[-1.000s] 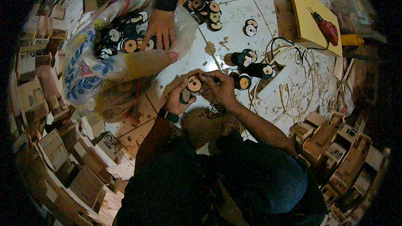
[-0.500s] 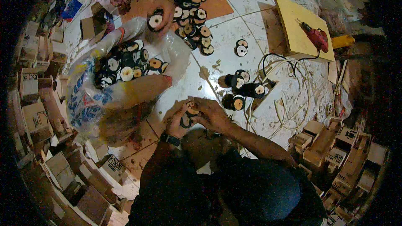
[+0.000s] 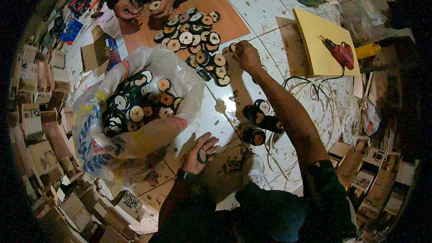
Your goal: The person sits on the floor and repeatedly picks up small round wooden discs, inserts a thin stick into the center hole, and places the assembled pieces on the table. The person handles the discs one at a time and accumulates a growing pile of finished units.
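While discs crowd the plastic sack, others rest in both hands.

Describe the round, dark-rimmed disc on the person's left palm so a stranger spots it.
Find the big translucent plastic sack with blue leaves. Just right of its lower part, the person's left hand is palm up. There lies the round, tan-faced, dark-rimmed disc: unlike heaped discs in the sack, it sits alone on an open palm.
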Demonstrator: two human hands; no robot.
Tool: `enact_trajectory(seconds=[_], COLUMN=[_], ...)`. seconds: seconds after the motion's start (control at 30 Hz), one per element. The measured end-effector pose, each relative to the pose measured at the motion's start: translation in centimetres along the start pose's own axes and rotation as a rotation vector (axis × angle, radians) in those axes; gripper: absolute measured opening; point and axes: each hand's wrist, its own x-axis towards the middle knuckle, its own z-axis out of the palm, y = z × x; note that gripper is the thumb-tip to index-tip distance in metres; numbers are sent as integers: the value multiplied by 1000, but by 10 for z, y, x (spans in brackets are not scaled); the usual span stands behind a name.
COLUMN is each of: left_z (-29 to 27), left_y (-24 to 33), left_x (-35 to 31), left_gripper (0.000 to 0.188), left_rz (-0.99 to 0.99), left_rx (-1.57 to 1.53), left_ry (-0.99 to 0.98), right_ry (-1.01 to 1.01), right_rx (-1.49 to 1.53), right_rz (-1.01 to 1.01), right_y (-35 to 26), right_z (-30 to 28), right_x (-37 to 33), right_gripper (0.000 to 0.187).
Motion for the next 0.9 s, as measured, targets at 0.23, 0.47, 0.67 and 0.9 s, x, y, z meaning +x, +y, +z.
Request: enact_trajectory(seconds=[0.23, 0.47, 0.67, 0.9], left_z=[-26, -22, -17, -31], left_y=[-10, -3, 2, -3], left_x=[0, 6, 0, 1], left_gripper=[62, 55, 56, 62], left_rz=[31, 35, 8, 131], left_rx=[-67, 35, 46, 340], left_ry=[-43, 27, 49, -67], right_ry=[70, -174, -102, -217], right_rx=[13, -52, 296, 769], right_rz=[28, -7, 86, 320], right_y=[-8, -43, -19, 13], right_z=[25, 40, 47, 27], right_x=[27, 43, 51, 57], right_gripper=[46, 30, 26, 27])
